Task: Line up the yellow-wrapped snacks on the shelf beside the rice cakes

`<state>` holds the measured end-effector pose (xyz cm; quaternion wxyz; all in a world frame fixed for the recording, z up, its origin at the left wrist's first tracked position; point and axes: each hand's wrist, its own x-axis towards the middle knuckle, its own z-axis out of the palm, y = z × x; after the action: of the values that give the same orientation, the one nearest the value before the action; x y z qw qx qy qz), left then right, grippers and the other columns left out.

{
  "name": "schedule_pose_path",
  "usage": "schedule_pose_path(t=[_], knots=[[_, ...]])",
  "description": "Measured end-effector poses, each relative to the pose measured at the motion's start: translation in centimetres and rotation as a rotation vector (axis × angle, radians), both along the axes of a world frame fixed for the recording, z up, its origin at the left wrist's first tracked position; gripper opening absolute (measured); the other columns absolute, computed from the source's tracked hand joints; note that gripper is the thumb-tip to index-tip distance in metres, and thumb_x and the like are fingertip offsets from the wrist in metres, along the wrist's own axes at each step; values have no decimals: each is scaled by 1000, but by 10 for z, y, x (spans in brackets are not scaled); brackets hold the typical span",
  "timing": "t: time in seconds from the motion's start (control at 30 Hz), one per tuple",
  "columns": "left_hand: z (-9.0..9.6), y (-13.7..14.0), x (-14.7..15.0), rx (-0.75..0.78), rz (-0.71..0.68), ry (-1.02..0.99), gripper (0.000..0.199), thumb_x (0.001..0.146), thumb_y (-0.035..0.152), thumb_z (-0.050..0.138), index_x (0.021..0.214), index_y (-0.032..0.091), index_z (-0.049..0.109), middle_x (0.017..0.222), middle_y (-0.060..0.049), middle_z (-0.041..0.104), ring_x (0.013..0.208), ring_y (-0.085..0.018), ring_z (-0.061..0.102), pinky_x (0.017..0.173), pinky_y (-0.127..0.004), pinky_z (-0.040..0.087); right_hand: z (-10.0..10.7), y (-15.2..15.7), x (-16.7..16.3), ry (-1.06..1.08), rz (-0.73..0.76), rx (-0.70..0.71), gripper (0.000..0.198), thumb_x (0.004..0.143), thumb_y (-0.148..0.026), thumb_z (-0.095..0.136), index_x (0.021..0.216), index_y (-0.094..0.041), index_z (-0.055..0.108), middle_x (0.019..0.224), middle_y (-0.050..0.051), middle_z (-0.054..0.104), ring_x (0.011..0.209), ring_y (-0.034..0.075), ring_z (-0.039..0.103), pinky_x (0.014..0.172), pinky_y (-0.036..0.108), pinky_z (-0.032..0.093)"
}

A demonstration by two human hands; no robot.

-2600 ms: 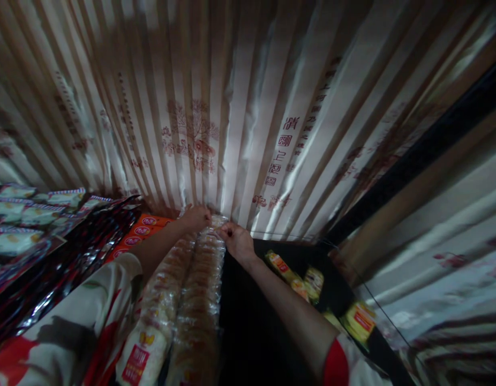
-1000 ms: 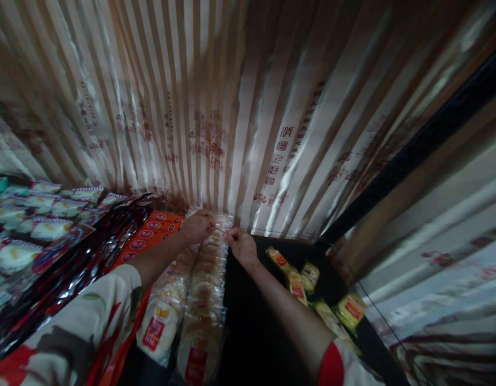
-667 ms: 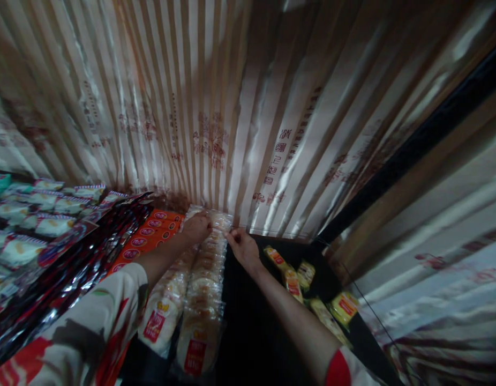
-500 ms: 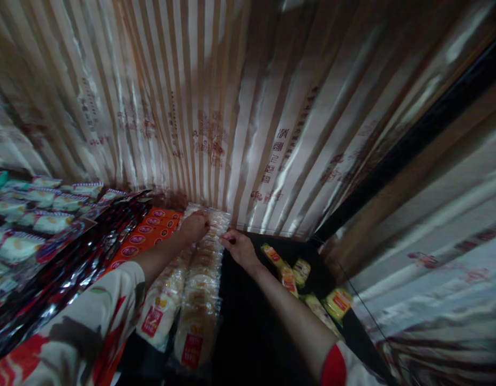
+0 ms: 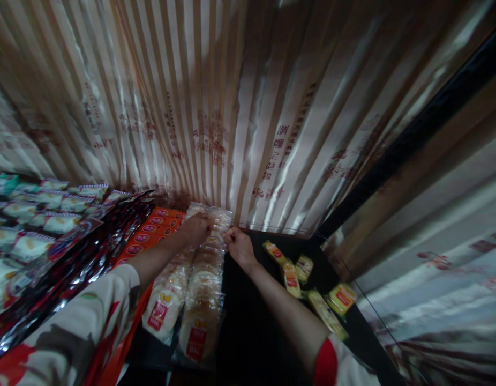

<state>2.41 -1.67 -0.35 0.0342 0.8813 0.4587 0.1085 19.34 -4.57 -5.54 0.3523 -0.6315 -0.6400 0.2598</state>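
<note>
Two long rows of clear-wrapped round crackers lie overlapped on a black surface, the left row [image 5: 166, 306] and the right row [image 5: 200, 327], each with a red label at the near end. My left hand [image 5: 196, 229] reaches over the far part of the rows, its fingers closed on a clear cracker packet in the right row. From the other side, my right hand [image 5: 239, 246] pinches the right edge of that row. The fingertips are small and dim, and the left forearm hides part of the left row.
Orange packs [image 5: 145, 236] with round logos lie left of the crackers, beside dark shiny packs [image 5: 95, 249] and several white packets [image 5: 35, 244]. Small yellow packets [image 5: 290, 276] are scattered on the black surface [image 5: 252, 321] at right. A pleated printed curtain [image 5: 216, 107] hangs behind.
Both hands stay at the far end of the right cracker row, with only slight finger movement. The view has shifted slightly.
</note>
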Motion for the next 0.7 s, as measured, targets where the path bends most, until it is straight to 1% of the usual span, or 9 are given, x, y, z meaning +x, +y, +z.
schedule_pose_path(t=[0.1, 0.2, 0.33, 0.4, 0.5, 0.6, 0.7], knots=[[2, -2, 3, 8, 28, 1, 14, 77, 13, 51, 78, 16, 64, 82, -7, 64, 89, -18, 57, 86, -29, 43, 3, -3, 1, 6, -20, 25, 14, 80, -32, 49, 73, -21, 55, 63, -3, 61, 55, 13, 59, 58, 23, 43], [3, -4, 5, 12, 61, 2, 16, 78, 14, 49, 79, 17, 64, 82, -6, 65, 87, -17, 57, 85, -29, 43, 8, -9, 4, -38, -33, 74, 17, 80, -37, 50, 76, -21, 55, 69, -2, 62, 59, 13, 59, 60, 23, 42], [2, -6, 5, 14, 98, 2, 16, 78, 14, 48, 79, 17, 64, 83, -6, 65, 87, -18, 58, 83, -29, 43, 16, -22, 6, -130, 10, 55, 21, 80, -41, 50, 73, -22, 56, 69, -2, 61, 63, 13, 59, 60, 22, 40], [0, -7, 5, 16, 108, 0, 16, 78, 15, 48, 80, 16, 65, 84, -7, 65, 88, -19, 58, 83, -29, 43, 18, -27, 6, -160, 49, 33, 19, 79, -40, 53, 72, -23, 57, 70, -3, 62, 64, 13, 59, 61, 22, 40], [-1, -7, 6, 15, 115, -8, 17, 77, 14, 48, 81, 17, 64, 83, -7, 65, 88, -19, 58, 83, -29, 43, 18, -27, 4, -151, 100, 7, 11, 77, -34, 57, 74, -23, 59, 74, -3, 64, 67, 13, 60, 64, 22, 40], [-2, -7, 7, 16, 128, -20, 17, 77, 14, 48, 80, 17, 64, 84, -7, 64, 87, -19, 57, 83, -29, 43, 16, -24, 2, -102, 113, -26, 5, 75, -27, 58, 73, -22, 60, 72, -3, 65, 67, 13, 60, 64, 21, 41], [-4, -7, 5, 25, 134, -38, 15, 77, 15, 48, 81, 17, 63, 87, -7, 63, 91, -19, 55, 84, -29, 43, 15, -23, -1, -80, 114, -29, 7, 75, -24, 56, 70, -22, 60, 68, -4, 65, 63, 12, 59, 62, 21, 41]])
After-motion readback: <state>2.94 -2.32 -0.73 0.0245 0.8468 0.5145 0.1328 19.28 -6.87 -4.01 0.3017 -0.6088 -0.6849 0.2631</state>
